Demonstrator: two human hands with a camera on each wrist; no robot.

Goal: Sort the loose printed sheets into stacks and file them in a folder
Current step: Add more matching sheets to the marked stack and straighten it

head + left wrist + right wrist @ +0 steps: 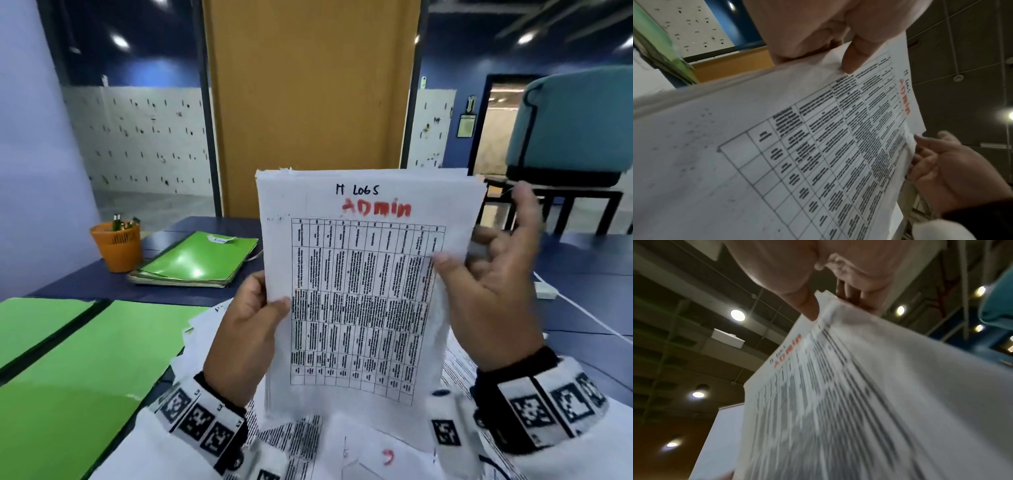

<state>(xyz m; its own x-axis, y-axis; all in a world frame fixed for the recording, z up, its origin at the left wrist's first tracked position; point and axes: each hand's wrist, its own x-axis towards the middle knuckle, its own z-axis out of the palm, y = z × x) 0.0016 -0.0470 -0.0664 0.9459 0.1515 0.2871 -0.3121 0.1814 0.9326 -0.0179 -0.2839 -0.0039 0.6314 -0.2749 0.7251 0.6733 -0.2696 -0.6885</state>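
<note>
Both hands grip the upright sheaf of sheets [363,274], left hand [250,329] pinching its left edge, right hand [486,298] thumb in front, fingers behind.

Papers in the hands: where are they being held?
The paper stack is held upright: left hand pinches its left edge, right hand its right edge.

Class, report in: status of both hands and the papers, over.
Left hand grips the paper stack upright. Right hand thumbs its right edge. Open green folder waits at left. Loose sheets underneath; nothing blocking.
</note>
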